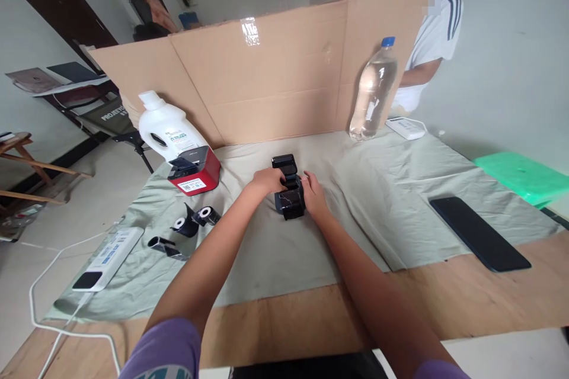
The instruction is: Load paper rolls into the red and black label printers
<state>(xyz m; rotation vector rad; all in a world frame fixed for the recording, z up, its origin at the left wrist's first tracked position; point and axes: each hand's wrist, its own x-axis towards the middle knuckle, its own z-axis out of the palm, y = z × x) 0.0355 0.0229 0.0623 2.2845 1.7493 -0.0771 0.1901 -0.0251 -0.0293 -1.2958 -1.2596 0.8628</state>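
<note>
In the middle of the cloth lies a small black boxy device with a flap raised at its far end. My left hand is at its left side, fingers bent and their tips reaching into the gap between flap and body. What those fingertips pinch inside, if anything, is too small to tell. Against the device's right side rests my right hand, gripping it with bent fingers. Left of my left forearm are black rolls with white cores and a dark curled tube.
A red and black box-shaped machine and a white jug stand at left, near a white power strip. A water bottle stands before the cardboard screen. At right lies a phone. Two people are beyond the screen.
</note>
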